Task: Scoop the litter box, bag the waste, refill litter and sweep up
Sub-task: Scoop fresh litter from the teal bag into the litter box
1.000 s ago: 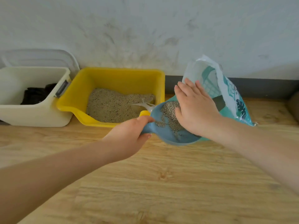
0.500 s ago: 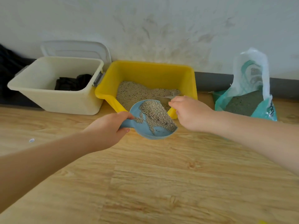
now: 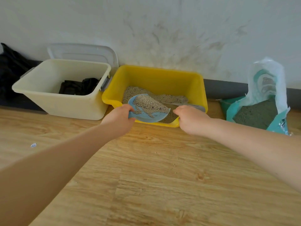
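Blue plastic scoop (image 3: 147, 110), loaded with pale litter, hangs over the near edge of the yellow litter box (image 3: 156, 79). Left hand (image 3: 119, 119) curled tight round its handle at the scoop's left end. Right hand (image 3: 191, 119) in a loose fist at the box's near right corner, seemingly on the rim; whether it grips the grey scoop (image 3: 184, 104) lying in the litter, cannot tell.

Litter bag (image 3: 259, 101) stands open, well right of the box. Cream bin (image 3: 65, 88) just left of it, dark bag inside.

Step in hand looks like the refill. Next move likely calls for tipping the scoop forward, past the rim, so grains land inside and not on the wood floor (image 3: 154, 176), where a few already lie.
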